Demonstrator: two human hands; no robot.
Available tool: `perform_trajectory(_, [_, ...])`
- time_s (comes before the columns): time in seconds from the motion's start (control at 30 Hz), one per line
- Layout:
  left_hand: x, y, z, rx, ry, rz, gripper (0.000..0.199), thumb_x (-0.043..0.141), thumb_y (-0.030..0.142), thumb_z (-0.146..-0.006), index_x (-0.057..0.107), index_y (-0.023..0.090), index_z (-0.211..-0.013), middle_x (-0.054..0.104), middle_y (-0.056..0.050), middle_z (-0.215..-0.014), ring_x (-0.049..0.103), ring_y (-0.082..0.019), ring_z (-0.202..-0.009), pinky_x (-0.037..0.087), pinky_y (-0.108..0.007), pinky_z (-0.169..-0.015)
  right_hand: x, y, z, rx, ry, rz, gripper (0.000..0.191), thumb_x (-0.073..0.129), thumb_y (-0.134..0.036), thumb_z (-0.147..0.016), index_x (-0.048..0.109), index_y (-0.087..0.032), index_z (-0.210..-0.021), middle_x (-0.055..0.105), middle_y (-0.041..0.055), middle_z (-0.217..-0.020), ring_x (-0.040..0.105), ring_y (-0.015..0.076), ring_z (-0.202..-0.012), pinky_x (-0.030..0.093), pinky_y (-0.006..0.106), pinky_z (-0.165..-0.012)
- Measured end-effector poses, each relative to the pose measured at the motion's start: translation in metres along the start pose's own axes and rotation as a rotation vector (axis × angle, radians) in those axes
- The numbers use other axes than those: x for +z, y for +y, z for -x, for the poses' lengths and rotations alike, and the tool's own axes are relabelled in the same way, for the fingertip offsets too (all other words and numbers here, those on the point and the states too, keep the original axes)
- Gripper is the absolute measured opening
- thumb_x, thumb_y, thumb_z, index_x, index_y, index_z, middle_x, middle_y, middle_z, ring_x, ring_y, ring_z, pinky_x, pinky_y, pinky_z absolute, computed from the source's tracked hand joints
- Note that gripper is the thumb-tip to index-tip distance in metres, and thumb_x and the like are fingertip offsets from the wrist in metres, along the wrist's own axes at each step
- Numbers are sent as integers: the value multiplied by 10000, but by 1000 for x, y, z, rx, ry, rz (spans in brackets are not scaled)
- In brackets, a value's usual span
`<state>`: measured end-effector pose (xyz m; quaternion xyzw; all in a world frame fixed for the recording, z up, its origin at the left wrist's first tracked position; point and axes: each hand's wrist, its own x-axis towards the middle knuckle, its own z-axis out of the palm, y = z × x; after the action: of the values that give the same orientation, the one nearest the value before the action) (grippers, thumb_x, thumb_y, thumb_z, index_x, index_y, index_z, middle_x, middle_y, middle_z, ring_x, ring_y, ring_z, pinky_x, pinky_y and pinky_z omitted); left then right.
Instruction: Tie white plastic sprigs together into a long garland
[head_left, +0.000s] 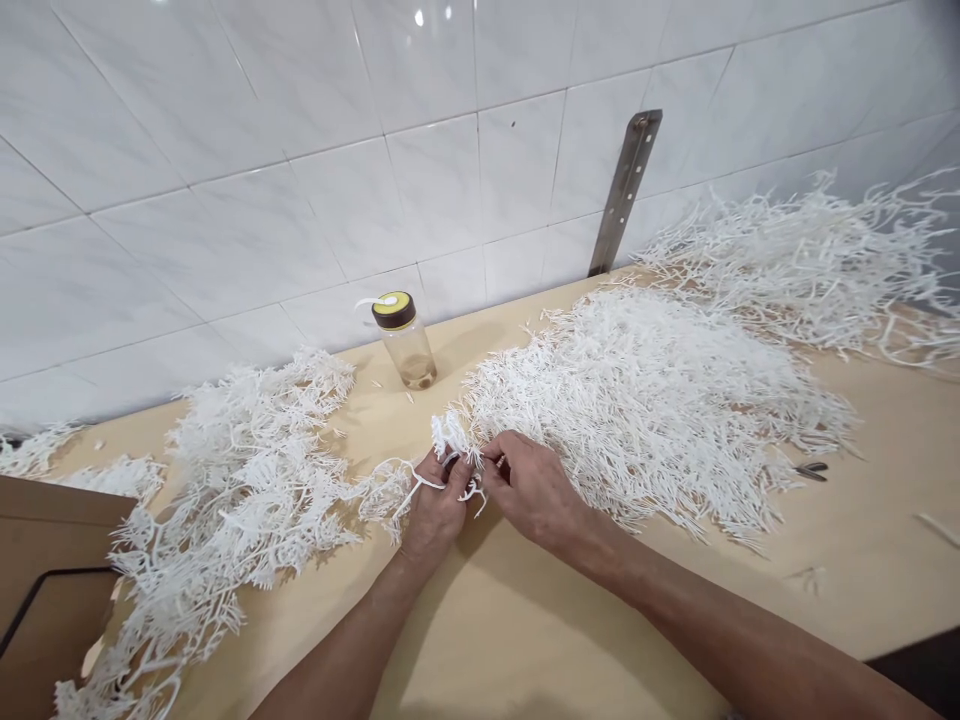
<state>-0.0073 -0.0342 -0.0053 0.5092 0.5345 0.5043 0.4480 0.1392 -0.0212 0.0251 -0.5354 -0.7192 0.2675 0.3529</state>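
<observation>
Near the middle of the table, my left hand (436,508) is closed around a white branching plastic piece (451,434), its thin twigs sticking out above and beside the fingers. Close beside it on the right, my right hand (529,487) pinches at the edge of that piece; its fingertips are pressed together, and what lies between them is too small to make out. A large heap of thin white sprigs (645,400) lies just beyond and right of my right hand. To the left of my left hand spreads a pile of frilly white branches (255,470).
A clear bottle (409,350) with a black and yellow lid stands near the wall. Longer white stems (817,265) are heaped at the back right. A metal bracket (627,190) rises against the tiles. A cardboard box (60,560) sits at left; small dark snips (811,471) lie at right.
</observation>
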Motion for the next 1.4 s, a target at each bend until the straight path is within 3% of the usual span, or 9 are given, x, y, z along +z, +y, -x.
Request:
perform_trajectory(0.1, [-1, 6, 1, 14, 4, -40, 229, 644, 408, -853, 668, 184, -890, 663, -25, -747, 580, -160, -649, 466, -258, -609, -4, -1, -1, 124, -119, -90, 103, 544, -145, -807, 629, -195, -778, 672, -2, -648, 591, 139, -511, 449, 251, -482])
perform_trajectory(0.27, [-2, 17, 3, 114, 55, -176, 210, 644, 394, -848, 675, 189, -814, 671, -37, -746, 588, -182, -678, 469, -277, -647, -5, -2, -1, 15, -23, 14, 96, 568, -115, -766, 627, -190, -776, 683, 8, -692, 612, 155, -622, 465, 263, -566])
perform_trajectory(0.4, [-2, 17, 5, 102, 17, -161, 231, 615, 407, -871, 673, 184, -862, 665, -38, -742, 580, -178, -643, 472, -275, -603, -5, 2, -3, 117, -129, -138, 110, 534, -127, -789, 624, -190, -782, 656, -6, -640, 547, 118, -474, 399, 230, -445])
perform_trajectory(0.57, [-2, 9, 3, 30, -43, -35, 280, 638, 455, -866, 670, 185, -931, 634, -26, -735, 562, -151, -620, 475, -256, -576, -14, 14, -8, 51, 91, 82, 106, 527, -125, -797, 572, -197, -734, 630, 12, -660, 572, 155, -594, 408, 258, -534])
perform_trajectory(0.67, [-1, 6, -1, -102, -104, 124, 340, 720, 500, -788, 670, 180, -892, 576, 11, -651, 510, -115, -539, 437, -226, -505, -23, 20, -12, 52, 136, 82, 96, 511, -185, -845, 573, -205, -774, 612, -5, -637, 565, 154, -566, 403, 260, -533])
perform_trajectory(0.8, [1, 7, -4, -239, -169, 295, 424, 824, 493, -671, 694, 155, -891, 624, -15, -682, 548, -118, -553, 435, -225, -509, -31, 27, -15, 21, 225, 105, 46, 536, -201, -854, 572, -198, -826, 620, -1, -668, 543, 142, -530, 404, 274, -543])
perform_trajectory(0.93, [1, 8, -4, -324, -187, 368, 414, 857, 456, -638, 710, 144, -866, 661, -39, -720, 581, -127, -573, 454, -237, -537, -31, 30, -14, -121, 252, 93, 99, 519, -196, -908, 600, -185, -851, 657, 45, -833, 558, 133, -581, 446, 293, -601])
perform_trajectory(1.07, [1, 10, -4, -302, -132, 388, 379, 844, 424, -670, 710, 156, -902, 669, -32, -743, 572, -116, -569, 437, -231, -539, -23, 22, -7, -273, 176, -27, 159, 492, -191, -953, 640, -192, -897, 658, 61, -904, 579, 132, -636, 485, 275, -610])
perform_trajectory(1.4, [5, 1, -5, -214, -97, 371, 298, 798, 400, -735, 660, 161, -847, 604, 18, -705, 495, -87, -555, 413, -221, -531, -5, 20, 1, -377, 93, -82, 137, 525, -177, -955, 656, -184, -994, 674, 90, -1000, 669, 182, -848, 549, 309, -720])
